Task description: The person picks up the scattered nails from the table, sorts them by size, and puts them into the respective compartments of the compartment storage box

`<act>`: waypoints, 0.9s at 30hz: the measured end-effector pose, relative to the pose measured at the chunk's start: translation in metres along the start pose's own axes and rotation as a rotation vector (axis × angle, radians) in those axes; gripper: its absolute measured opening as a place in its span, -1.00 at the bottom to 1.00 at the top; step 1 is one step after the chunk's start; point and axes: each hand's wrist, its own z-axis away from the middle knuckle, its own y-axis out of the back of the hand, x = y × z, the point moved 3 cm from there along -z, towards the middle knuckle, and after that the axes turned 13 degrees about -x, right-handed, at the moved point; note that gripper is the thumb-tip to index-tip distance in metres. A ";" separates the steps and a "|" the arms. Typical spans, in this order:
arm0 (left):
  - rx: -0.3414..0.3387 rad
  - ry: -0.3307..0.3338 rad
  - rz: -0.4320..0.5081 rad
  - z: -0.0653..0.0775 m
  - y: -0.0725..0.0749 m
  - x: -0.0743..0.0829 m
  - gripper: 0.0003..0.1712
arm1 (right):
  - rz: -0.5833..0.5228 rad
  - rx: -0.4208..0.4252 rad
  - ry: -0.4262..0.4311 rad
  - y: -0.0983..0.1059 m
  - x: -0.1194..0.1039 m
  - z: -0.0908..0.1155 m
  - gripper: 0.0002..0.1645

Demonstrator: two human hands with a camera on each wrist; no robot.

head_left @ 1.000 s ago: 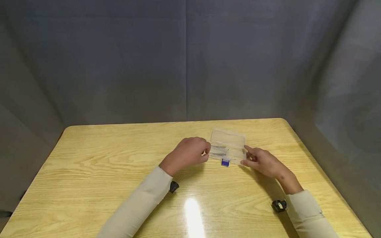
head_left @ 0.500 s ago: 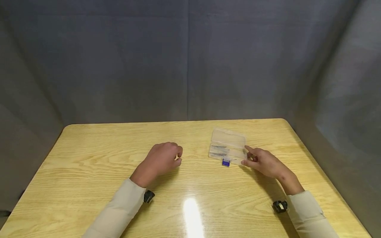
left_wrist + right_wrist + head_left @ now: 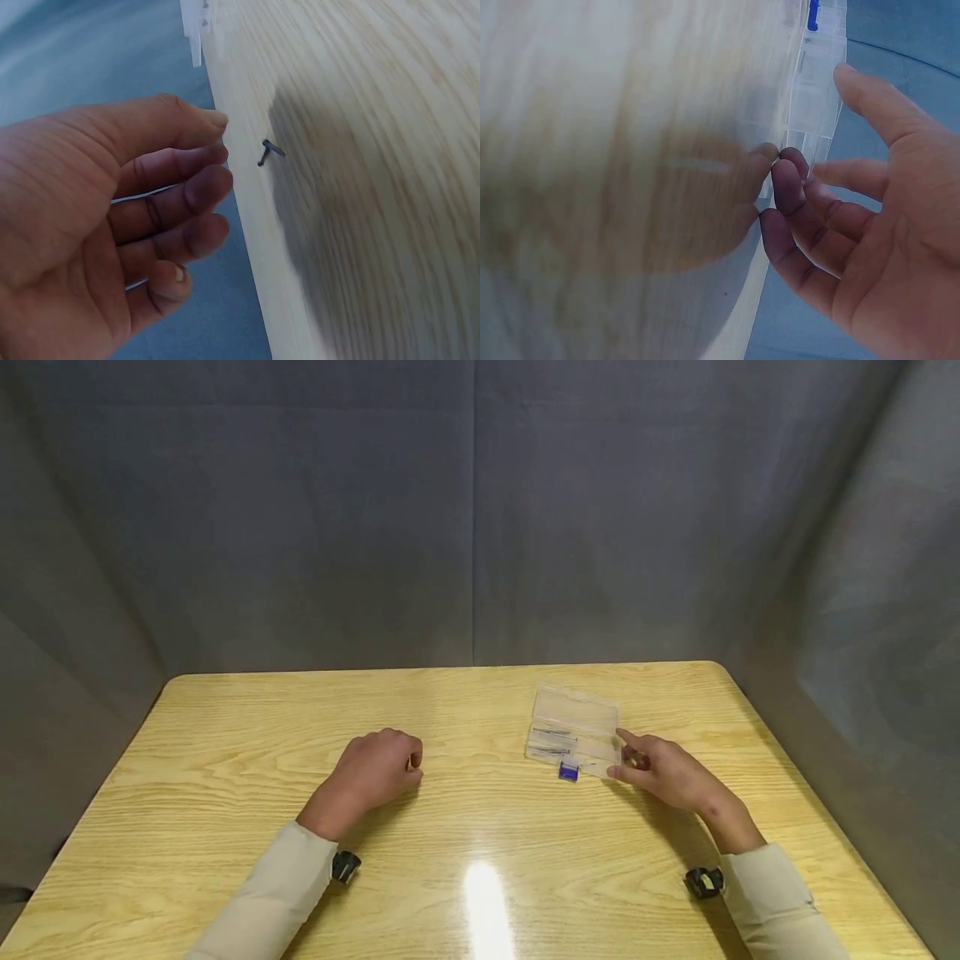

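A clear plastic box [image 3: 588, 745] with compartments lies with its lid raised toward the back right of the table. Long thin metal nails [image 3: 551, 749] lie in its left compartments, and a blue clasp [image 3: 568, 772] is at its front edge. My right hand [image 3: 667, 770] holds the box's right end, thumb at the front corner and index finger farther back. My left hand [image 3: 378, 768] hovers left of the box, fingers loosely bent and nothing between them. In the left wrist view, two small dark nails [image 3: 268, 148] show just past the fingertips, over the table.
The wood-grain table [image 3: 480, 810] reflects a bright light near its front. Grey curtain walls [image 3: 315, 527] enclose the back and sides. A black wrist camera [image 3: 703, 882] sits under each sleeve cuff.
My left hand has drawn away from the box toward the left, quickly at first and then less. The right hand and box have stayed in place.
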 end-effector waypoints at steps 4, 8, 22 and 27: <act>-0.021 0.009 0.002 0.003 -0.002 -0.005 -0.77 | 0.002 -0.005 0.004 0.000 0.000 0.000 -0.09; -0.030 -0.013 -0.016 0.004 -0.004 -0.008 -0.69 | 0.000 -0.008 0.009 0.000 0.000 -0.001 -0.09; -0.015 -0.029 -0.078 0.001 -0.009 -0.008 -0.62 | -0.001 0.001 0.010 0.001 0.002 -0.001 -0.09; -0.026 -0.016 -0.075 0.000 -0.012 -0.008 -0.64 | -0.003 -0.001 0.005 0.001 0.003 0.000 -0.08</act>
